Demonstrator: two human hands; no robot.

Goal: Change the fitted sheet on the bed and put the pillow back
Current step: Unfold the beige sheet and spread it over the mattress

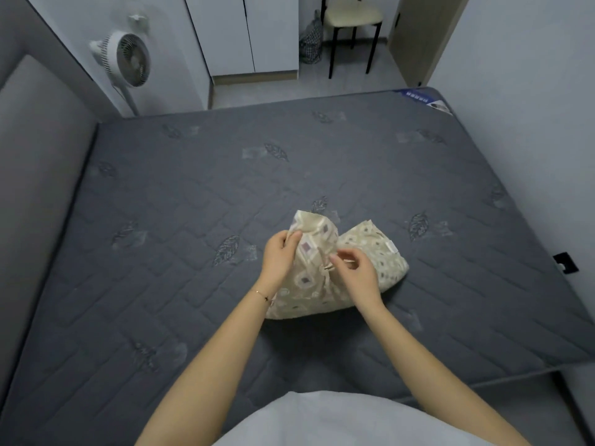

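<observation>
**Pouch Being Opened on a Stripped Bed**

At the far left stood one grey padded headboard, and beside it one white pedestal fan by the wall. The dark grey quilted mattress lay bare across the middle, with no sheet on it, so the old cover was evidently already off.

On the near middle of the mattress sat a beige patterned cloth pouch. It most likely held the fresh fitted sheet, though no sheet showed. The left hand gripped the pouch's gathered neck and held it upright, probably to steady it. Close beside it, the right hand pinched the pale drawstring cord at the knot, apparently to loosen it. A second rounded lobe of the same cloth lay just to the right. Whether that was a second pouch could not be told.

At the back right stood one black-legged chair with a cream seat.

Counted: two hands, one mattress, one fan, one chair. No pillow was in view.
</observation>
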